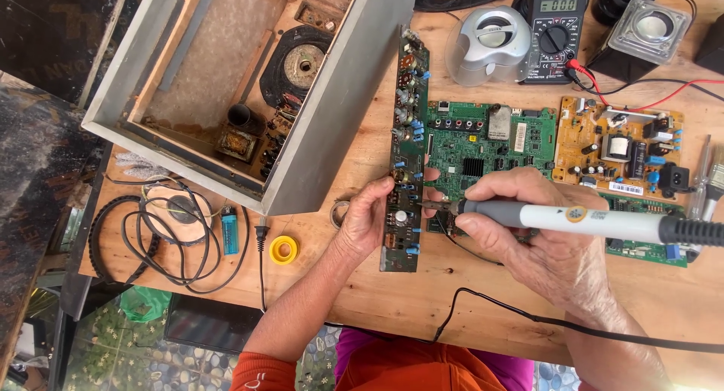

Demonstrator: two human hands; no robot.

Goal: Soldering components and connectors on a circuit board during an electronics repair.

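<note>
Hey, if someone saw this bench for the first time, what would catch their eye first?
Probably the right hand at centre, holding a grey soldering iron against a narrow green circuit board that the left hand steadies on edge. Next, the open grey metal box at upper left, and the multimeter along the top edge.

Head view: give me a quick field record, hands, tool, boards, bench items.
left hand: left hand holds the narrow green board up on its edge
right hand: right hand grips the soldering iron, tip at the narrow board's lower part
flat boards: green board, orange-brown board
meter: multimeter, red lead attached
enclosure: open grey box, parts inside
loose items: yellow tape roll, blue lighter
surface: wooden table
</note>
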